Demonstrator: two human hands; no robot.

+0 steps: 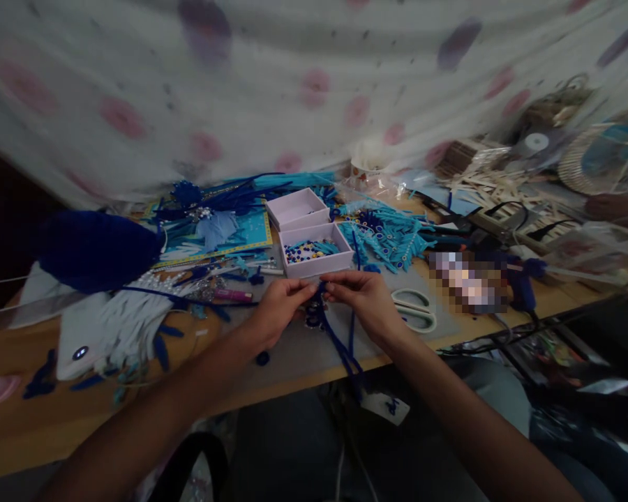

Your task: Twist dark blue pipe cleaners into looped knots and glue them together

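Note:
Close together over the middle of the work mat, both hands pinch a dark blue pipe-cleaner piece. Its small loops hang under the fingers, and long blue strands trail down past the table's front edge. My left hand grips it from the left with thumb and forefinger. From the other side, the fingertips of my right hand close on the same piece. The exact spot they grip is mostly hidden. Just behind the hands stands an open pink box holding beads and short blue pieces.
White-handled scissors lie right of my right hand. A box lid and turquoise pieces are behind. A large dark blue bundle and white strands lie left. A blue glue gun is at right, near cables.

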